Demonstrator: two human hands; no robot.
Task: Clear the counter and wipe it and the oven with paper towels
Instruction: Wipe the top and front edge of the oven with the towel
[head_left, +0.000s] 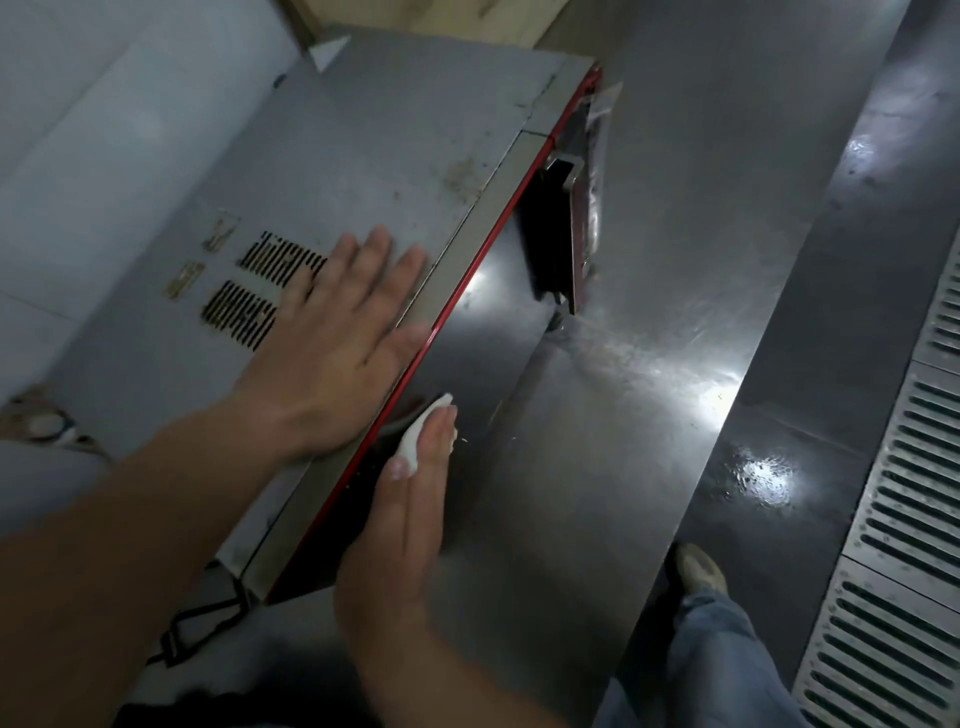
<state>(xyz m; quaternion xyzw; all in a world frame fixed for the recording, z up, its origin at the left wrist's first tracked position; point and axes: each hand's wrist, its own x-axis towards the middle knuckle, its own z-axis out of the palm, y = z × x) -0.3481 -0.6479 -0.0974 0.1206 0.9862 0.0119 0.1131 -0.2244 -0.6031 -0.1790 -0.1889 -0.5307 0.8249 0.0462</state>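
I look down on a grey metal oven (395, 140) with a red strip along its front edge and a dark glass front. My left hand (337, 353) lies flat on the oven's top with straight spread fingers, next to the vent slots. My right hand (410, 499) presses a wad of white paper towel (423, 431) against the dark front panel just below the red strip, its fingers straight over the wad. The steel counter (649, 291) stretches out below the oven's front.
The oven door handle (582, 208) sticks out over the counter further along. Dark wet floor (810, 415) and a slotted metal drain grate (914, 493) run along the right. My leg in jeans and a shoe (701, 566) stand at the counter's edge. A white wall is at left.
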